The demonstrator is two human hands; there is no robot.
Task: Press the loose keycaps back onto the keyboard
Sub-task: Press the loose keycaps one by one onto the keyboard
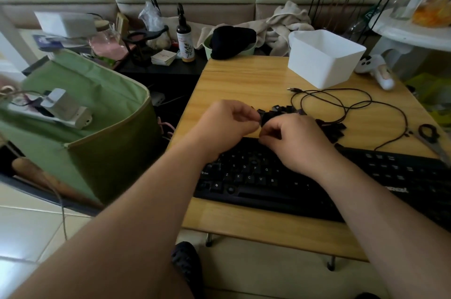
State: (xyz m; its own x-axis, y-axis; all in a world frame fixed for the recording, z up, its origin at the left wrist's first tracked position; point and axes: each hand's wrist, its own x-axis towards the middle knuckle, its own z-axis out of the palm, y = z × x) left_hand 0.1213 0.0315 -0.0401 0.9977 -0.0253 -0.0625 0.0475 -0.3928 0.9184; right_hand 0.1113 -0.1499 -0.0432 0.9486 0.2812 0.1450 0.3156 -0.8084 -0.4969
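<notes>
Head view: the left hand (225, 125) and right hand (290, 139) are meeting just above the keyboard (256, 176), fingers curled, together pinching one keycap (264, 118) between their fingertips. The cap is likely light, rigid and slick, so it is best taken by its side walls. The keycap pile (329, 129) is lying just beyond the right hand, and the keyboard is sitting directly below both hands.

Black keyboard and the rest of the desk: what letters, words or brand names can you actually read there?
"S D F G H" on the black keyboard's middle row.
"Z X C V B", then "M", on its bottom letter row.
Pale brand logo at its right: too blurred to read.
Brown spray bottle's label: leaf picture, text too small.
White card stack: print unreadable.
</notes>
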